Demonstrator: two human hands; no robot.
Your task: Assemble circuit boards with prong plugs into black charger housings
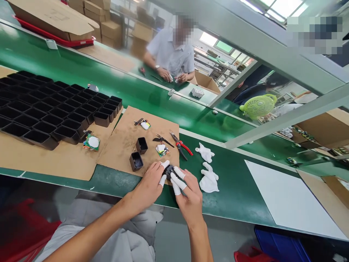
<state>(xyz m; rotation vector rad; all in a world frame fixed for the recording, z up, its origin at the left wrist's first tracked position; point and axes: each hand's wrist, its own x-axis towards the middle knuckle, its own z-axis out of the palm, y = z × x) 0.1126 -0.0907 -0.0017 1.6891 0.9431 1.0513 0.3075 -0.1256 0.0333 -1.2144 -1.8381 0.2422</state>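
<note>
While both hands meet at the table's near edge, the left hand (151, 182) and right hand (188, 191) pinch a small black case (169, 171) between white-capped fingertips (178, 171). Beyond lie two open black boxes (138, 153), red-handled pliers (181, 145), and black trays (51, 109).

2 hands (170, 183) gripping black casing (169, 171), green bench (234, 189)

Bright, even overhead light from ceiling panels (275, 9) top right; shadows soft and faint. Mild sheen on green belt (152, 98). Strong wide-angle bending at edges, frame tilted. Background soft, near workspace sharp. Two pixelated patches up top.
</note>
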